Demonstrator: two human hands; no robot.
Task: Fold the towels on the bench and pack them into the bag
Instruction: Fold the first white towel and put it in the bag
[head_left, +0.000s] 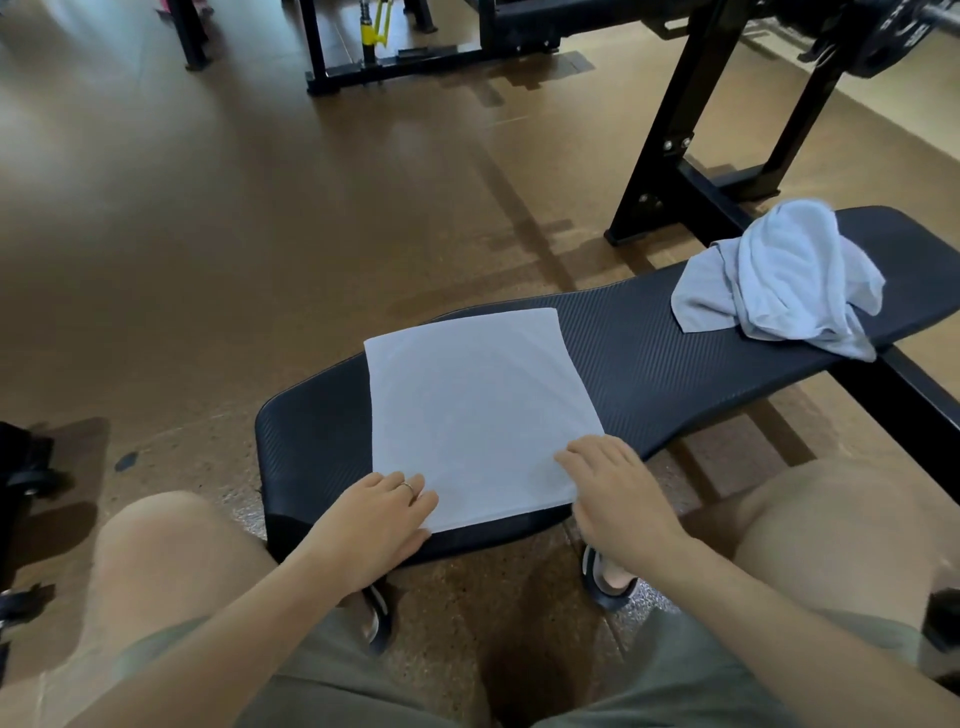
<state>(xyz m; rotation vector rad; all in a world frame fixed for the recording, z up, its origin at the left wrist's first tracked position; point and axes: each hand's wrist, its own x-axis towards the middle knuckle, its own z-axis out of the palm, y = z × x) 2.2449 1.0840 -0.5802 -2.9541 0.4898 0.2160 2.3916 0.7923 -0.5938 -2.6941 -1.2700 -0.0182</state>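
A white towel (470, 410) lies flat as a smooth rectangle on the near end of the black padded bench (644, 364). My left hand (376, 522) rests on the towel's near left corner, fingers laid over its edge. My right hand (613, 488) rests on the near right corner, fingers bent over the cloth. A second towel (784, 275), pale grey-white, sits crumpled in a heap further along the bench at the right. No bag can be made out for certain.
My knees flank the bench end, my feet on the brown floor beneath it. A black rack frame (670, 156) stands behind the bench. Dark gear (26, 467) sits at the left edge. More black machine frames (395, 57) stand at the back.
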